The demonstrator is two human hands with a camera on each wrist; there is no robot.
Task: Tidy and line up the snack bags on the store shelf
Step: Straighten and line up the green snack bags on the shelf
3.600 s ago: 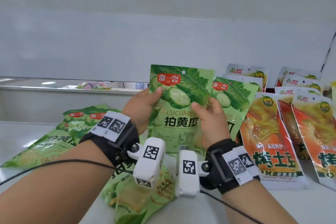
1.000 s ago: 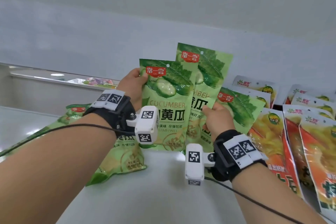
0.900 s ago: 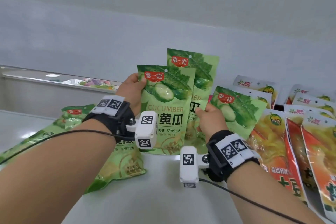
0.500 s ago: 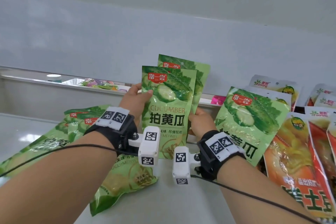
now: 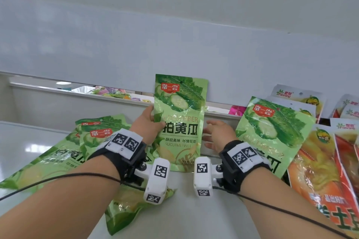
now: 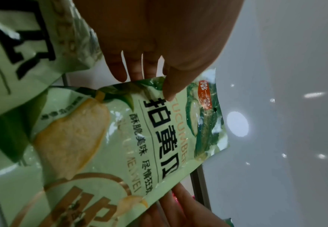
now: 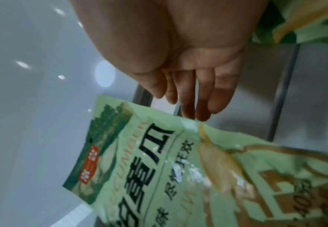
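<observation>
Since a moment ago I have set the cucumber bag down on its bottom edge on the shelf, and the second green bag that stood behind it no longer shows above it. My right hand has let go; before, it held the bag's right edge.

The bag stands upright, its top against the white back wall, between the heap of flat green bags on my left and a leaning green bag on my right.

My left hand keeps its grip on the bag's left edge: the thumb lies on the printed front, and the other fingers go behind it. In the left wrist view that pinch is plain.

My right hand is beside the bag's right edge with the fingers straight and close together, holding nothing. From the right wrist view the fingertips end just at the bag's edge; I cannot tell whether they touch it.

Further right, orange and yellow bags lie overlapping in rows, with more white-topped ones standing behind them. Black bands with white tag blocks sit on both my wrists, each with a thin black cable trailing off.
</observation>
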